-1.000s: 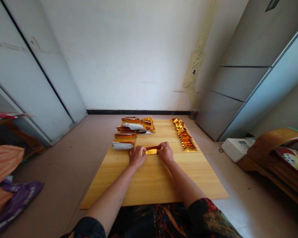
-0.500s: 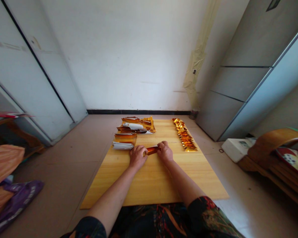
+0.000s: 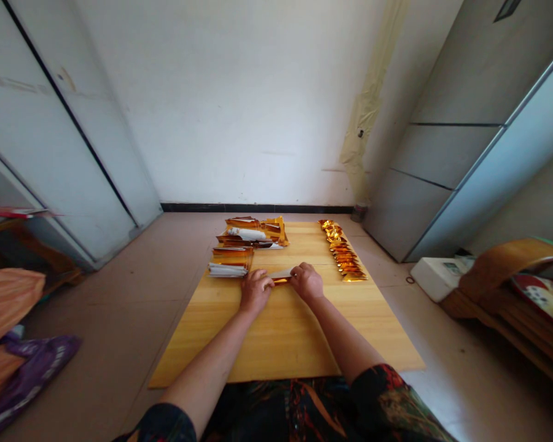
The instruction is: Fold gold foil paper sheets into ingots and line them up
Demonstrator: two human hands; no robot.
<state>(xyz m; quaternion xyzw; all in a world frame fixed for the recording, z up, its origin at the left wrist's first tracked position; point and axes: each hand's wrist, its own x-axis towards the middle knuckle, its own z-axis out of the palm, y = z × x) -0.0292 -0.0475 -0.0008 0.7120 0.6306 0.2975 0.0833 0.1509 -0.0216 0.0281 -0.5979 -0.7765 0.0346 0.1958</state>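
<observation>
My left hand [image 3: 254, 290] and my right hand [image 3: 306, 282] rest on a wooden board [image 3: 286, 331] with fingers curled onto the two ends of a narrow folded strip of gold foil paper [image 3: 279, 275]. The strip's pale white side shows on top, with a gold edge below it. Stacks of gold foil sheets [image 3: 233, 260] lie just beyond my left hand. A row of folded gold pieces [image 3: 343, 253] runs along the board's right side, beyond my right hand.
Another loose pile of gold sheets [image 3: 255, 232] sits at the board's far end. A grey cabinet [image 3: 447, 153] stands at right, with a white box [image 3: 439, 274] and a wooden chair [image 3: 511, 276] beside it. Orange and purple bags [image 3: 13, 344] lie at left.
The strip between my hands has been turned or folded over: it showed gold before and now shows its white side. Both hands stayed at its ends and moved closer together.
</observation>
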